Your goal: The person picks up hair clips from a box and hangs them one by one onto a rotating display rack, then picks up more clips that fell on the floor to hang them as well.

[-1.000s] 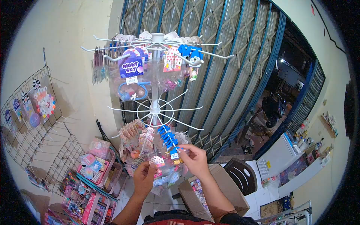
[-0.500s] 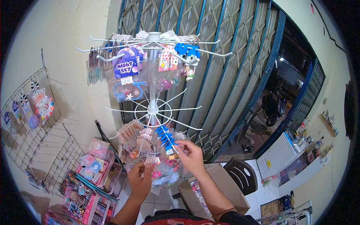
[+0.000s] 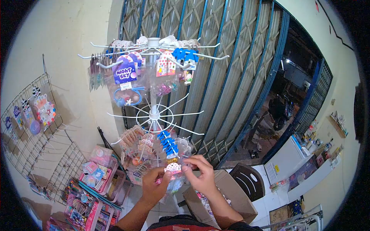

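My left hand (image 3: 154, 185) is closed on a small clear packet with a white, pink-patterned header card (image 3: 173, 168), holding it low in front of the display rack. From the other side, my right hand (image 3: 202, 177) pinches at the card's right edge, its thumb and forefinger close together. Just above the packet, several blue header cards (image 3: 168, 145) hang in a row on a hook of the white rotating rack (image 3: 153, 101). Left of them hang packets with patterned cards (image 3: 145, 143). Part of the packet's contents is hidden behind my fingers.
On the upper tier hangs a purple "Night Sky" packet (image 3: 125, 73). Wire grids (image 3: 31, 134) lean on the left wall above pink baskets (image 3: 94, 211) of small goods. An open cardboard box (image 3: 235, 196) and a dark chair (image 3: 248, 179) stand right. A folding metal shutter (image 3: 216, 77) is behind.
My right hand has come off the hook with the blue cards and moved down to the packet. My left hand has shifted right with the packet. The view has turned slightly.
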The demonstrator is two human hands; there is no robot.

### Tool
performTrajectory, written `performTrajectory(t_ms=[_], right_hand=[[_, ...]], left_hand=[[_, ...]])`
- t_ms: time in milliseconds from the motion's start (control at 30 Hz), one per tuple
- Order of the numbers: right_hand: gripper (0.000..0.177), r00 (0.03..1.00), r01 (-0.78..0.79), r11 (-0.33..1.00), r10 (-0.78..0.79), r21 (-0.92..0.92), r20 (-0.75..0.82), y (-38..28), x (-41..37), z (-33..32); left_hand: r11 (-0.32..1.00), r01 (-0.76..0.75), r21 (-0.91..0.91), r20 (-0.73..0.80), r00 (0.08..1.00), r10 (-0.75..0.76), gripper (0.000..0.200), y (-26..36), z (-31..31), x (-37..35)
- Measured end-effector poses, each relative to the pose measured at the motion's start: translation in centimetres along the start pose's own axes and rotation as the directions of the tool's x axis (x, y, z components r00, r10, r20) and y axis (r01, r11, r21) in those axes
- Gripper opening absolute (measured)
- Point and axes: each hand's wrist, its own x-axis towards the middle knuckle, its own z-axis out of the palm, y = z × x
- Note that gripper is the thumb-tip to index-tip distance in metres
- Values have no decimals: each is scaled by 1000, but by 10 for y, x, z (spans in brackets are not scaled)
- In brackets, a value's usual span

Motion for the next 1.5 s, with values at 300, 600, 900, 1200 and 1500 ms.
performTrajectory(t_ms=[300,600,900,1200,1500], right_hand=[[15,983,-181,955,167,235,77,17,0,-1],[12,943,-332,874,320,355,93,34,2,10],[13,931,-363,875,358,321,74,40,9,19],[14,965,-241,945,258,223,-52,50,10,34],[13,921,-358,885,388,297,-46,73,-28,7]], left_hand=[[991,42,-124,28,999,-39,13,7,20,14],[982,151,-117,21,989,-149,13,0,25,19],[969,228,-90,29,974,-227,14,8,24,27],[961,242,-133,55,970,-236,20,-27,11,9],[924,382,33,333,867,-370,24,-25,12,-19]])
